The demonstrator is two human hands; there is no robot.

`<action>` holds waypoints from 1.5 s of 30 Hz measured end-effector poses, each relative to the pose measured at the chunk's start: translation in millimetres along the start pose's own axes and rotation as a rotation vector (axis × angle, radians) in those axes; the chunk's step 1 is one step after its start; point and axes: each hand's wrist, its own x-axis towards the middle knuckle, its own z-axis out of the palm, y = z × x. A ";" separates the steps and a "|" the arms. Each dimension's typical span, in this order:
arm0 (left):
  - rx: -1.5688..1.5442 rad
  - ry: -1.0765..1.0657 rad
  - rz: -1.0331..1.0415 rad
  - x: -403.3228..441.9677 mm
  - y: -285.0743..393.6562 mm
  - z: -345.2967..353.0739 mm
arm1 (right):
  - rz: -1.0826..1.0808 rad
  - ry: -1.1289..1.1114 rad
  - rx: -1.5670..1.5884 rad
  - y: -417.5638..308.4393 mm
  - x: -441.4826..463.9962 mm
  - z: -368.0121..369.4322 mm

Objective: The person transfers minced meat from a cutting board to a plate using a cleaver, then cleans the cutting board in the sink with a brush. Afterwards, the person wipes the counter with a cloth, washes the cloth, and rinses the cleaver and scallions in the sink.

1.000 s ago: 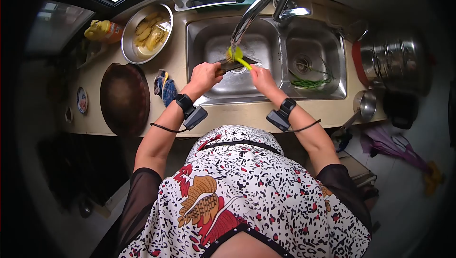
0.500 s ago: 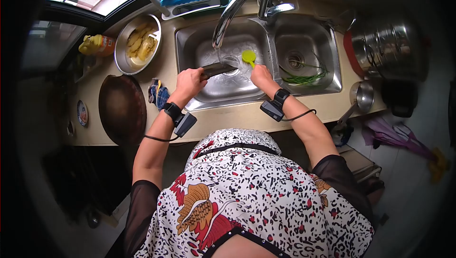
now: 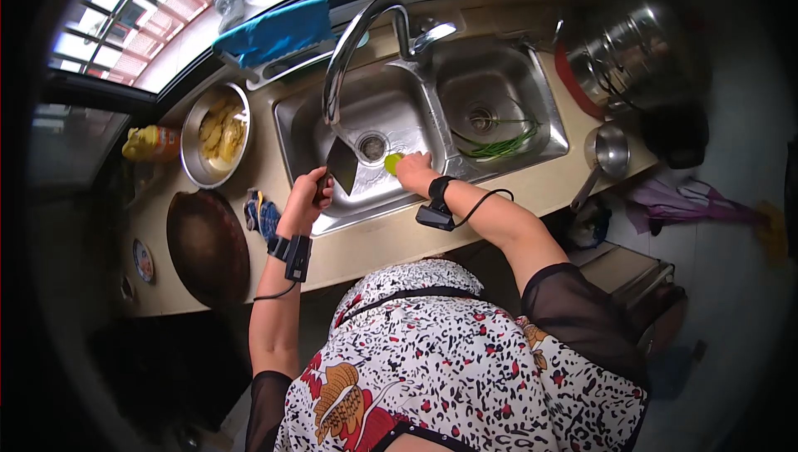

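My left hand [image 3: 307, 199] is closed round the handle of a broad, dark-bladed kitchen knife [image 3: 342, 167], raised over the near left part of the large sink basin [image 3: 391, 103]. The blade stands up, tilted, under the spout of the chrome faucet [image 3: 332, 78]. My right hand [image 3: 416, 172] grips a lime-green dish brush [image 3: 392, 163]. Its rounded head shows just right of the blade, apart from it, while my fingers hide the handle. Water wets the basin floor round the drain [image 3: 373, 147].
Green onions [image 3: 503, 149] lie in the smaller right basin. To the left are a metal bowl of peeled yellowish pieces [image 3: 220, 136], a yellow bottle [image 3: 152, 144], a wok [image 3: 206, 236] and a blue cloth [image 3: 261, 216]. At right sit a ladle [image 3: 611, 153] and a large steel pot [image 3: 640, 53].
The knife has turned from lying nearly level to standing upright, its broad side showing. Both hands now sit closer to the sink's near edge. The view has shifted and tilted.
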 end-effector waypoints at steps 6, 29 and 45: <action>-0.309 -0.182 -0.099 4.6 -7.8 27.7 | 0.172 0.389 0.529 52.2 -10.5 -15.6; 0.044 -0.359 0.027 -0.6 -14.3 237.1 | 0.389 0.784 0.558 381.3 29.1 -120.5; 1.128 0.077 0.863 100.3 -48.1 322.2 | 0.539 0.647 1.237 316.5 -52.4 -112.8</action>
